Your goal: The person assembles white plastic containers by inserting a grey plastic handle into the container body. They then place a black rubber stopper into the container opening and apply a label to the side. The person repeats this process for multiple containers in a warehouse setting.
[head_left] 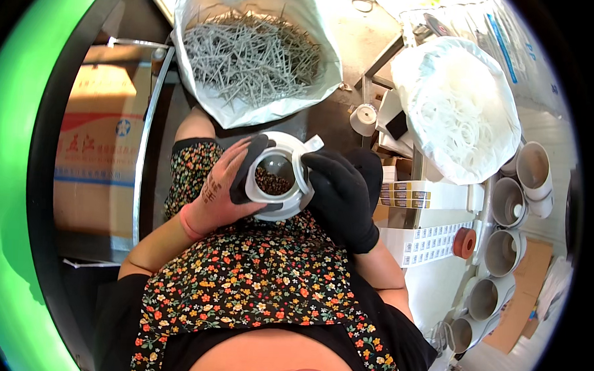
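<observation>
Over my lap I hold a hollow white plastic pipe fitting [280,140], its round opening facing up, with floral cloth showing through it. My left hand [223,182], in a pink glove with black fingers, is wrapped round its left side. At the right rim my right hand [341,197], in a black glove, pinches the edge with thumb and fingers. A small white tab [313,144] sticks out at the upper right of the rim; whether it belongs to a separate ring I cannot tell. My right fingertips are partly hidden.
A white sack [329,54] of grey nail-like pieces stands ahead. To the right are a white bag [408,77] of translucent rings, a label sheet [433,243], a reddish-brown tape roll [465,243] and several grey pipe fittings [503,253]. Left stands a cardboard box [94,206].
</observation>
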### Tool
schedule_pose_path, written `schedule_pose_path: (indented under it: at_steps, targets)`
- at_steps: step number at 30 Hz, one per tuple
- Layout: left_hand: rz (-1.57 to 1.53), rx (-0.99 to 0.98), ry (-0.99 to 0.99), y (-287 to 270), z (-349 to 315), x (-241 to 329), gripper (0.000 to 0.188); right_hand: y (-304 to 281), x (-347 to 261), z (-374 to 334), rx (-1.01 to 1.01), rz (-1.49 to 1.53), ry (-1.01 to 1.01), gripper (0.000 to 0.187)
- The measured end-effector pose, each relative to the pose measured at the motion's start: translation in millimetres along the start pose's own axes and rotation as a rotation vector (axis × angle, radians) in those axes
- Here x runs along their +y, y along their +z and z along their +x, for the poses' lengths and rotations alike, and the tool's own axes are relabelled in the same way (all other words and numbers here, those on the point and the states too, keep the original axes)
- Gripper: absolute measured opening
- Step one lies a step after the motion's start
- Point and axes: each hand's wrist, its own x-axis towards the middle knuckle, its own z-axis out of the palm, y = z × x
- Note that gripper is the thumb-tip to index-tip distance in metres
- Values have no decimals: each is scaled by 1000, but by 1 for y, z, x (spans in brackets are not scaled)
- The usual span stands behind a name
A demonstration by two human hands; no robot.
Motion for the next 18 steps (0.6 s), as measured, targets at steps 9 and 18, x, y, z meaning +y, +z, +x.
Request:
schedule_pose_path:
  at_steps: [9,18]
  targets:
    - [-22,92,-77,-14,-28,-7,81,28,-20,7,-51,-293,-374,30]
    - [-77,87,-43,-14,-37,-4,76,37,-61,16,-251,-381,-537,23]
